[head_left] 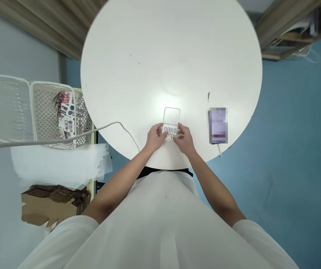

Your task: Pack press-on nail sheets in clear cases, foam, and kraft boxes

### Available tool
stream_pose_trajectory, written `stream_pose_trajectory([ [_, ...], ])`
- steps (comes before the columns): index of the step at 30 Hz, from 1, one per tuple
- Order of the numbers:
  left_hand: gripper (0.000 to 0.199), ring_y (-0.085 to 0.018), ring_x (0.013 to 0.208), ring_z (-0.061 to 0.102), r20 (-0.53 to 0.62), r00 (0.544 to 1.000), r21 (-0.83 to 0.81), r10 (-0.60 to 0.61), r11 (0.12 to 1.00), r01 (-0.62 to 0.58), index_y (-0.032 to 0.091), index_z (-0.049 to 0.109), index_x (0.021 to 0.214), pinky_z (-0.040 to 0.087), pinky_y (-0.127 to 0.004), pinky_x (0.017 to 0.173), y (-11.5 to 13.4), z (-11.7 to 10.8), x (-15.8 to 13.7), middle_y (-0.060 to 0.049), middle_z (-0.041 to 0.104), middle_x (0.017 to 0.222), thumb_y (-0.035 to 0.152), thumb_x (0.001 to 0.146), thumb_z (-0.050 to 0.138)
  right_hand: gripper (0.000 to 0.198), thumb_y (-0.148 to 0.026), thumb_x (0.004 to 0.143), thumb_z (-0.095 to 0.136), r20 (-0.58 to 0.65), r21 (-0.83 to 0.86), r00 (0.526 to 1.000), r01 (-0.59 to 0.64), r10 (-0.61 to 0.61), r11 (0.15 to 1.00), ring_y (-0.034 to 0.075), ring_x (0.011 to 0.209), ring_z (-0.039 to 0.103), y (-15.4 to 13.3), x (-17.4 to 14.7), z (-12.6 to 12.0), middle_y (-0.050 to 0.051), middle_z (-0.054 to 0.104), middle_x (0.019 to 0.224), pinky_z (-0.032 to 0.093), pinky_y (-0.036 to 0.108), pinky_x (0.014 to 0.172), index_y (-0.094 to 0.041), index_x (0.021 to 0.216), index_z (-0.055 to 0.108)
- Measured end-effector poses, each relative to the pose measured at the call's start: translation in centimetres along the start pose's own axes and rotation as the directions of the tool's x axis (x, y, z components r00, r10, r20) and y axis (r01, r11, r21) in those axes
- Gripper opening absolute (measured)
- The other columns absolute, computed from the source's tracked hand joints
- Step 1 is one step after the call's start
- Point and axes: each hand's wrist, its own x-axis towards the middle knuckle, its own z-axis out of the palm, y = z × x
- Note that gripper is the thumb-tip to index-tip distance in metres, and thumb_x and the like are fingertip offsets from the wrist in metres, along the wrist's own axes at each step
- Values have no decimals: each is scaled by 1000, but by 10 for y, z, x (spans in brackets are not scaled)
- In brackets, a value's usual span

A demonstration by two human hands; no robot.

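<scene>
Near the front edge of the round white table (149,48), a small clear plastic case (172,116) has its lid raised away from me. Several small shiny pieces, perhaps press-on nails, lie in rows in its lower half; they are too small to name for certain. My left hand (155,137) grips the case's left side, its thumb reaching over the front left of the pieces. On the opposite side my right hand (185,141) has its thumb at the front right corner and its fingers along the right edge. Both hands partly hide the case's sides.
A phone (219,125) with a blurred screen lies at the right, a cable running from it. To the left stand a white perforated basket (44,108) with small packs, white sheets (56,164) and folded brown cardboard (45,207). A pale cable (104,127) crosses the table's left edge.
</scene>
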Motion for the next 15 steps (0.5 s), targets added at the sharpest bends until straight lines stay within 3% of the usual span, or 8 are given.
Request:
stream_pose_trajectory([
  [6,49,-12,76,54,13,1000,-247,-21,969,24,19,56,117,45,-27,72,10,-9,-28,-3,55,91,33,71,66,65,-26,70,60,23,97,993,113,-116,989,18,101,48,-11,-24,-6,7,41,116,49,34,76,-28,131,39],
  [11,45,-13,78,58,200,980,-494,-24,861,122,20,57,114,47,-28,71,19,-26,-46,-4,59,94,36,73,64,62,-29,68,63,-28,191,989,148,-145,970,18,104,47,-25,-49,-5,7,40,118,49,33,78,-28,128,43],
  [15,48,-15,80,61,317,949,-574,2,797,190,18,58,112,48,-30,74,20,-41,-55,-7,66,92,36,69,69,60,-33,66,67,-90,353,990,134,-108,926,18,103,49,-33,-67,5,7,44,117,48,32,80,-26,123,48],
])
